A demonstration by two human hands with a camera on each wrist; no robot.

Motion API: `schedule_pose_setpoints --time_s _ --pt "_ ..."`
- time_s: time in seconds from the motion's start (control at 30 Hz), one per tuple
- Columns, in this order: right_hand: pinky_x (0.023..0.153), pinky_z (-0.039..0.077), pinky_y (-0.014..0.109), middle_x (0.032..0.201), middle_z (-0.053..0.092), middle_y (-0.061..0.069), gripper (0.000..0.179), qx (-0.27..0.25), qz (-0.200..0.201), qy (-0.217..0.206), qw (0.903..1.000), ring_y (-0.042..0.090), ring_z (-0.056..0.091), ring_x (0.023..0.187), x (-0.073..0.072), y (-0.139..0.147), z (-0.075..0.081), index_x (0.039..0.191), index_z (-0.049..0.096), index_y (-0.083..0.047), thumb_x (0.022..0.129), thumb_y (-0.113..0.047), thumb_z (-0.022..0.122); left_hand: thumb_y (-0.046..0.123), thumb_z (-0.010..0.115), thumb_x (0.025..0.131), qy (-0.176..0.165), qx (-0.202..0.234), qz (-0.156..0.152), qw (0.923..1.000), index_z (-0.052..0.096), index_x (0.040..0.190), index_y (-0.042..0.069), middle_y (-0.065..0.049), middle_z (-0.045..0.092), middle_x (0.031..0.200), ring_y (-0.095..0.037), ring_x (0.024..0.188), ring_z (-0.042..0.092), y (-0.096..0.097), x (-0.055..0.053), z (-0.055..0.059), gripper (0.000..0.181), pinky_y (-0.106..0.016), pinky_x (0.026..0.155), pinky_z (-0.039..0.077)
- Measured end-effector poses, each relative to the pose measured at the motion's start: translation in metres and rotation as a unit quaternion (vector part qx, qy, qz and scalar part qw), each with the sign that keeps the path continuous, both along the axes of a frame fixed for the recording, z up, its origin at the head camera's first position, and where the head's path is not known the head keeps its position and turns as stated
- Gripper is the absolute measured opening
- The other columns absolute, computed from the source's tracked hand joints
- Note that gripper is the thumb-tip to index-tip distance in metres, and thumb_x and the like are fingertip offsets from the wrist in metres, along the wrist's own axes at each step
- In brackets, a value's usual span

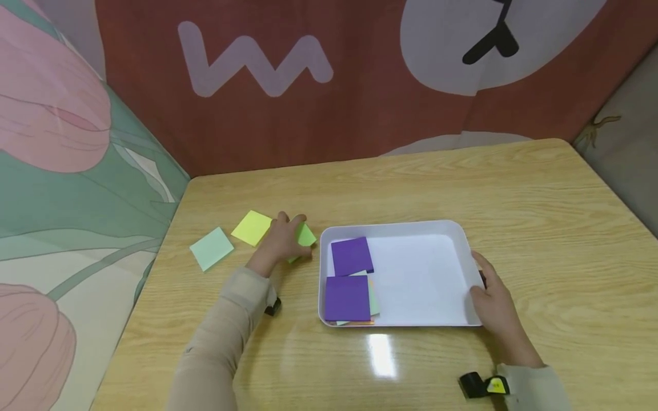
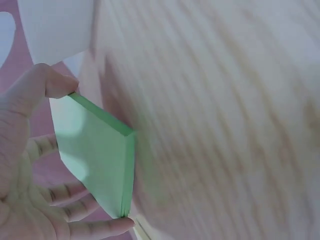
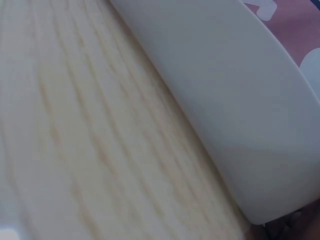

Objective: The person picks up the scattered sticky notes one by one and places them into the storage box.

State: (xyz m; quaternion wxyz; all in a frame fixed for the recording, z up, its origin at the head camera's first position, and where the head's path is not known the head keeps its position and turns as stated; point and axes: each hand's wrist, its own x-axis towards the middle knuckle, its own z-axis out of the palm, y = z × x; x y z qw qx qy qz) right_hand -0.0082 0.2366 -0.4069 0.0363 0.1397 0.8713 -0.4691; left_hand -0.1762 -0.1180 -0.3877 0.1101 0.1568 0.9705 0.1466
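My left hand (image 1: 281, 242) pinches a green sticky note pad (image 1: 305, 235) just left of the white tray (image 1: 411, 229). In the left wrist view the thumb presses one corner of this pad (image 2: 95, 150) and the fingers curl at its opposite side. My right hand (image 1: 497, 305) grips the tray's right end, thumb at the rim. Along the tray's left side lie two purple sticky note pads, one at the back (image 1: 352, 256) and one in front (image 1: 347, 299). Under the front one, edges of pale green and orange notes stick out. The right wrist view shows mainly the tray's outer wall (image 3: 215, 90).
A yellow sticky note pad (image 1: 249, 228) lies left of my left hand, and a mint green pad (image 1: 211, 249) farther left. All stands on a wooden table (image 1: 565, 228). A printed red cloth (image 1: 360, 114) hangs behind the table's far edge.
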Motion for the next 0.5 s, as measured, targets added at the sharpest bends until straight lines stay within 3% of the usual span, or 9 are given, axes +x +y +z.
schedule_pose_setpoints --time_s 0.5 --pt "0.074 0.035 0.047 0.117 0.037 0.031 0.061 -0.001 -0.005 -0.001 1.0 0.04 0.041 0.099 -0.001 0.0 -0.002 0.14 0.009 -0.015 0.083 -0.001 0.026 0.037 0.066 0.061 0.02 0.062 -0.016 0.9978 0.039 0.128 0.019 -0.017 0.033 0.109 -0.029 0.09 0.037 0.008 0.011 0.026 0.074 -0.033 0.059 0.041"
